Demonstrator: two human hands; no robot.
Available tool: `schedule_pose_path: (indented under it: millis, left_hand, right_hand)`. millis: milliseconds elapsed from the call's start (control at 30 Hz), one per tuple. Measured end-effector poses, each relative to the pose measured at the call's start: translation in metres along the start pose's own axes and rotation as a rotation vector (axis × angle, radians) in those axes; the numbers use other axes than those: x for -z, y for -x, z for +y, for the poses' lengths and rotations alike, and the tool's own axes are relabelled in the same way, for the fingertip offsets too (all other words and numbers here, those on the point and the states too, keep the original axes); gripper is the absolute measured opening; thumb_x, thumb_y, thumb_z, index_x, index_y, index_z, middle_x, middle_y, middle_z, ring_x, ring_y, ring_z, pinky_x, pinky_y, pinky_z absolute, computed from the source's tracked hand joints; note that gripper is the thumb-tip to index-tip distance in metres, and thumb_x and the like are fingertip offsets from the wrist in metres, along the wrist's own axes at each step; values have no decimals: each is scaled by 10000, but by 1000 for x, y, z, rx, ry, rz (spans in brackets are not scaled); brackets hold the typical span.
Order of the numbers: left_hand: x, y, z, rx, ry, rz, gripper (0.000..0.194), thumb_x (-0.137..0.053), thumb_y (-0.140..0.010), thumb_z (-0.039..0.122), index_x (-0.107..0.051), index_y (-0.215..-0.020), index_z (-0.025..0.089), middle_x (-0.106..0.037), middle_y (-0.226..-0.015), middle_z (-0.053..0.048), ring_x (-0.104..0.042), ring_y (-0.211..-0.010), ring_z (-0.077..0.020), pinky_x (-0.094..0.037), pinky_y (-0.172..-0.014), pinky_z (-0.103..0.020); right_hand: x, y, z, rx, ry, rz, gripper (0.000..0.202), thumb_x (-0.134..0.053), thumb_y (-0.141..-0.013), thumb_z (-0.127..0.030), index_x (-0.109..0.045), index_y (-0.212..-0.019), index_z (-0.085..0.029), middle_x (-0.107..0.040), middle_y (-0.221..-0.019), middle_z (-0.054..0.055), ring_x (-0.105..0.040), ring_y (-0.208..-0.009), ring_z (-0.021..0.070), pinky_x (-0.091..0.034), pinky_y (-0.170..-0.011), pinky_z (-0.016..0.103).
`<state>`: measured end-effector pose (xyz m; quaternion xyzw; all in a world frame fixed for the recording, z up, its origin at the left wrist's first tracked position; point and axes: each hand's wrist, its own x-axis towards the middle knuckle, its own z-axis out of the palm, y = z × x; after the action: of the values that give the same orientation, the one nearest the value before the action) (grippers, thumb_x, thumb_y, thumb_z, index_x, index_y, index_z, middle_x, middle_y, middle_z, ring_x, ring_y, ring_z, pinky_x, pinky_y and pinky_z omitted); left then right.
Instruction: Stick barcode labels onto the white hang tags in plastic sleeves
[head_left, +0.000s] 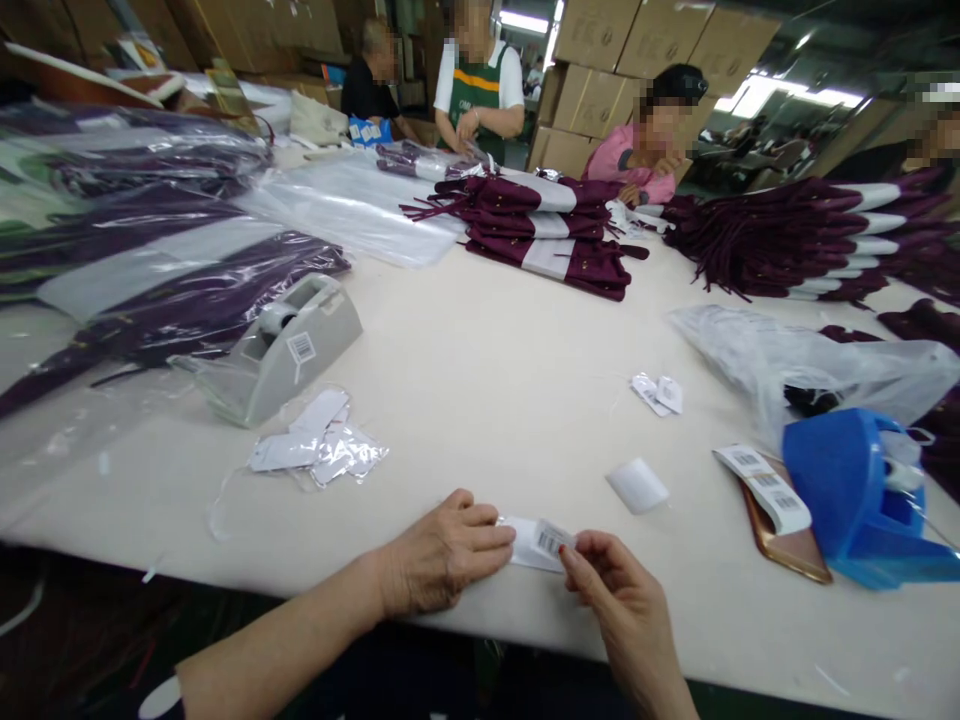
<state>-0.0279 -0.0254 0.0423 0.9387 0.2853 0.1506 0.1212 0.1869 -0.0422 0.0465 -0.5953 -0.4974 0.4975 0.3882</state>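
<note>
At the table's front edge my left hand [448, 552] lies flat, its fingers resting on the left end of a white tag [521, 548]. My right hand [619, 590] pinches a small barcode sticker [551, 540] between thumb and fingers, over the tag's right end. A small white packet [637, 486] lies beyond my right hand. Two small tags [657, 394] are farther back. To the left is a pile of white tags [319, 440], some in clear plastic.
A grey tape dispenser [307, 345] stands left, a blue one [855, 490] right, beside a phone [795, 545] with a barcode strip [765, 488]. Folded maroon bundles [551, 235] and bagged garments [172, 270] lie behind. Several people are around the table.
</note>
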Motion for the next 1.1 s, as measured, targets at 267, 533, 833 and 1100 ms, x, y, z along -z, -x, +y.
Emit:
schedule_pose_path:
  millis: [267,533,833,1100]
  left_hand:
    - [-1,1,-1,0,15,25,219,-430,-812,95,-519,-985,194,-619,-968,-62,-504,-862,-177,-324,-746,-323]
    - [-4,2,-2,1,29,40,222,-437,-805,92,-523,-977,201,-616,-968,-64,-503,-865,-181,-322,-740,-324]
    - [-1,0,-1,13,33,14,205,-409,-813,84,-518,-942,200,-610,-939,-59,-502,-857,-177,-328,-741,-320]
    - [-2,0,-1,3,15,4,262,-390,-840,104,-494,-1058,205,-612,-952,-70,-503,-877,-192,-324,-739,-338]
  right_hand:
    - [-11,-8,-1,-106,50,-32,414,-671,-605,-578,-562,-604,-179,-467,-469,-34,-399,-431,103,-318,-396,217]
    - [-11,-11,2,-129,92,-57,429,-665,-601,-587,-546,-599,-176,-457,-474,-38,-382,-425,95,-300,-386,210]
    - [-9,-13,0,-121,119,-80,427,-655,-611,-591,-540,-596,-180,-440,-458,-45,-369,-410,92,-278,-381,210]
    - [-10,-14,5,-77,177,-80,430,-609,-646,-611,-548,-605,-187,-431,-474,-40,-355,-429,99,-269,-397,218]
